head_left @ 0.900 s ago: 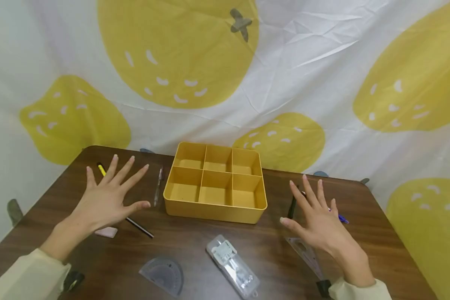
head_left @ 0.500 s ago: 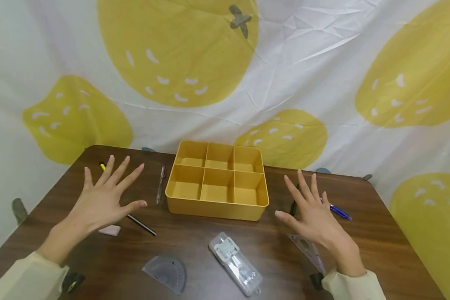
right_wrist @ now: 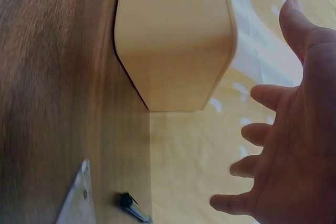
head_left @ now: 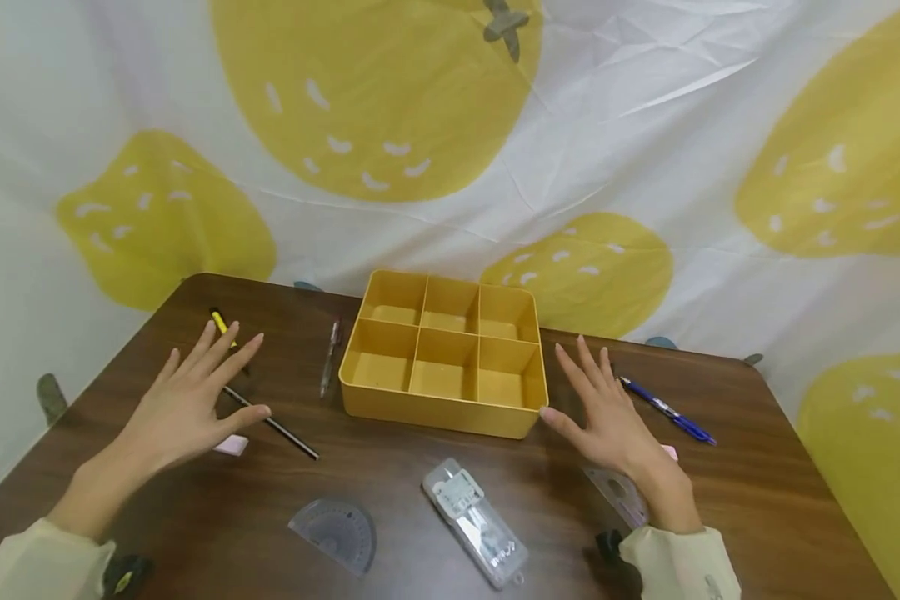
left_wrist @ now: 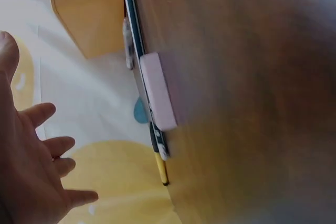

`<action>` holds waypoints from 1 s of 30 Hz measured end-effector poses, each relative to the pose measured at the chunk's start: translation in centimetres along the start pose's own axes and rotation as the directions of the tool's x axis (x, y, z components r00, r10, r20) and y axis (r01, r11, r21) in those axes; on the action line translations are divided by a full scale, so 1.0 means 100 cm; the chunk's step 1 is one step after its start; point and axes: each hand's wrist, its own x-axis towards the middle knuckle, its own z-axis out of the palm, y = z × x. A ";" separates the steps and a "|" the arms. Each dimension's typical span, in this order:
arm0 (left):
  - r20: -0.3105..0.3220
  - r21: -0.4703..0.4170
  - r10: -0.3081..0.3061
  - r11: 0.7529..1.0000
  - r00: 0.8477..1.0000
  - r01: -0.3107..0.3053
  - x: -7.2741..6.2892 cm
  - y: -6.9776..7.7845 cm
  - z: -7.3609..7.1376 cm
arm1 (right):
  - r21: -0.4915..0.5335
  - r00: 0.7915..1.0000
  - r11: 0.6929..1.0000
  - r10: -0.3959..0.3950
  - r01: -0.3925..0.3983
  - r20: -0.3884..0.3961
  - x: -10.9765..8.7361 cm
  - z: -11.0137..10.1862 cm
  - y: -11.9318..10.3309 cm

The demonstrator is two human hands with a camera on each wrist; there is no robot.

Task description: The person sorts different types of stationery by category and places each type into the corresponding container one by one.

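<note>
From above, the way into the yellow box (head_left: 442, 413) is open but split by dividers (head_left: 447, 354). A clear pen (head_left: 330, 358) and dark pencil (head_left: 281, 429) lie between it and the left grip (head_left: 183, 408); a gap separates protractor (head_left: 337, 533) and clear case (head_left: 476, 523).

1. Yellow box (head_left: 450, 408): upright, topless, six compartments; its near right corner is close to the thumb of the right hand (head_left: 607, 417), whose fingers are spread.
2. Pale pink eraser (left_wrist: 159, 92): lying flat by the spread left hand (head_left: 180, 412), partly covered from above.
3. Dark slim stick (head_left: 292, 437): probably a pencil, lying slantwise near the eraser.
4. Blue pen (head_left: 667, 410): lying slantwise, right of the right hand.
5. Clear triangle ruler (right_wrist: 79, 205): flat, partly hidden beneath the right wrist.
</note>
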 end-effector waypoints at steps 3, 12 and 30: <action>-0.026 -0.053 0.017 0.998 1.000 -0.018 -0.006 -0.005 0.001 | 0.052 1.000 0.999 0.001 -0.002 0.029 0.001 0.004 0.001; 0.012 -0.178 -0.053 0.983 0.999 0.054 -0.025 -0.011 0.000 | 0.183 0.998 0.983 -0.016 0.005 0.056 0.011 0.012 0.003; -0.015 -0.529 -0.167 0.838 0.986 0.134 -0.044 -0.013 0.009 | 0.480 0.995 0.872 -0.069 0.096 -0.074 0.028 0.018 -0.008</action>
